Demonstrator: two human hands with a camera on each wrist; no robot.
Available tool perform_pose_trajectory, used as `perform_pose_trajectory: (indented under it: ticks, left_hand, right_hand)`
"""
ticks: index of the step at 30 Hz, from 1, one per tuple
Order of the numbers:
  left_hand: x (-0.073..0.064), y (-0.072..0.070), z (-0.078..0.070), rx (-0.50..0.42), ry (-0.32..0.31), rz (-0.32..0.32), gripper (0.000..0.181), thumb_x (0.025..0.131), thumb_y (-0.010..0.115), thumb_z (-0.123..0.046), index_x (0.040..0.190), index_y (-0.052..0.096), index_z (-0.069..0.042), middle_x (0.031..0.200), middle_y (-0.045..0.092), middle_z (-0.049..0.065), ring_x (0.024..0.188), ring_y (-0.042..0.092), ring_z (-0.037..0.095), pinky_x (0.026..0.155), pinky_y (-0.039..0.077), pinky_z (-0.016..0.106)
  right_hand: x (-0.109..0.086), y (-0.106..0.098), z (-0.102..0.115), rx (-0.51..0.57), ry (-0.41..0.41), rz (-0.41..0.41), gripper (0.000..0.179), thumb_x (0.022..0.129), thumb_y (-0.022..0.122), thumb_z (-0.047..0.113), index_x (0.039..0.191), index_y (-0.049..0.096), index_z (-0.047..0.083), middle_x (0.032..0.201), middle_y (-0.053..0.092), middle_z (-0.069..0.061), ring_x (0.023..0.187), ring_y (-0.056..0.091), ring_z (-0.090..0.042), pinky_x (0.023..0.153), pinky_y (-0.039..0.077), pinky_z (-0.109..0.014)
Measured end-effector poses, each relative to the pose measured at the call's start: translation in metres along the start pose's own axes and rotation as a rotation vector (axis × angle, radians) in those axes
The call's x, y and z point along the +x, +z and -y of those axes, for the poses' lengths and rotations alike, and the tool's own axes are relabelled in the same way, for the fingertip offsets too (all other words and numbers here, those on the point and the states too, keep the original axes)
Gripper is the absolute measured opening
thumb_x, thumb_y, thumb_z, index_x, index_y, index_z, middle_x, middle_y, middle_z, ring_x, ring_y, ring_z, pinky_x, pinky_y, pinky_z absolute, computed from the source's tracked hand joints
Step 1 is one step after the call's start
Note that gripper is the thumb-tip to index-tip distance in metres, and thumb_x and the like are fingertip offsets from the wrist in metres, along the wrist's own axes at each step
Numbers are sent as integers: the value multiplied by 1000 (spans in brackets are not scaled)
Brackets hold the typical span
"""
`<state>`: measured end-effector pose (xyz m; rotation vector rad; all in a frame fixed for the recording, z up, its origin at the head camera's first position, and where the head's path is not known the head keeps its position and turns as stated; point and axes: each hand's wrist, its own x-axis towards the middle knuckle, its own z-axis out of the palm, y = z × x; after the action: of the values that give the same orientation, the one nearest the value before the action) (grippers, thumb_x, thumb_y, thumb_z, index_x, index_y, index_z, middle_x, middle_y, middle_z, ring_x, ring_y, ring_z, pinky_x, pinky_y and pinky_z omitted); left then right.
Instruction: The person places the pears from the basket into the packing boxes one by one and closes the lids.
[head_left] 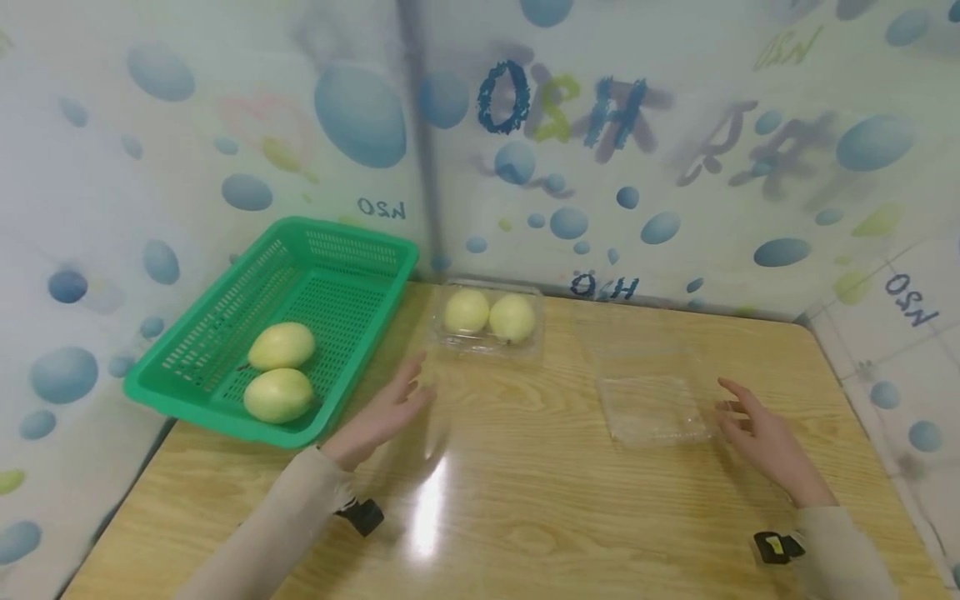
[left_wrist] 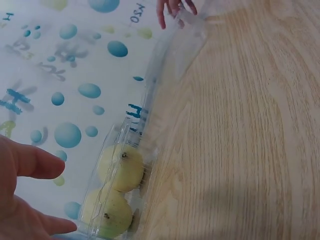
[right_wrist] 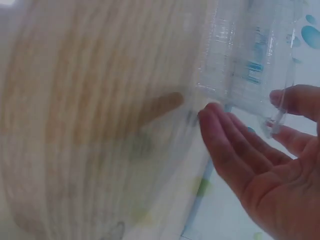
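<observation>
My left hand (head_left: 386, 412) hovers over the table between the green basket and a closed clear plastic box (head_left: 487, 346), its fingers spread and holding nothing. Inside that box sit two pale yellow pears (head_left: 467, 312), their stems visible in the left wrist view. On the right, an opened clear plastic box (head_left: 652, 408) lies with its lid folded back towards the wall. Just beside its right edge is my right hand (head_left: 765, 437), fingers loosely bent. In the right wrist view, the thumb side of this hand (right_wrist: 270, 175) is close to the clear plastic; contact is unclear.
A green slatted basket (head_left: 382, 308) stands at the left, holding two more pears (head_left: 279, 395) near its front end. A patterned wall covering (head_left: 480, 192) with blue bubbles rises behind the wooden table (head_left: 525, 500), and another wall borders the right side.
</observation>
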<state>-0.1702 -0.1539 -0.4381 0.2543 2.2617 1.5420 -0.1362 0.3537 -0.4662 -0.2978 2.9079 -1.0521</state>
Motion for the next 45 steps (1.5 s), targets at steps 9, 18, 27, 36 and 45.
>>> perform_pose_trajectory:
  ticks: [9,18,27,36,45]
  left_hand:
    - [2,7,0,-60,-26,0,69,101,48,-26,154,10,-3,154,12,30,138,18,48,108,22,62]
    - [1,10,-2,-48,-36,31,60,101,46,-25,150,22,0,153,19,27,140,18,44,110,21,59]
    - [0,12,-2,-52,-22,28,53,101,47,-22,145,31,3,150,28,27,137,25,44,110,24,57]
    - [0,12,-6,-37,-7,29,48,101,47,-20,140,36,5,145,35,28,134,30,45,108,27,58]
    - [-2,11,-11,-6,3,23,44,101,48,-21,136,42,4,144,37,28,134,30,45,108,28,57]
  right_hand:
    - [0,22,3,151,-110,-24,61,96,53,-4,149,23,-6,121,53,-37,88,63,-2,67,52,-16]
    - [3,40,19,45,-97,5,65,99,54,13,151,19,-2,146,31,-31,118,50,-41,90,49,-49]
    - [7,52,28,-172,-189,-36,65,99,55,23,151,24,0,150,28,-28,132,30,-49,108,25,-58]
    - [10,56,38,-314,-208,-52,86,86,71,42,146,32,-5,146,34,-30,124,39,-51,94,34,-67]
    - [11,55,47,-393,-253,-77,75,85,71,44,135,48,-6,141,41,-27,122,43,-46,95,34,-65]
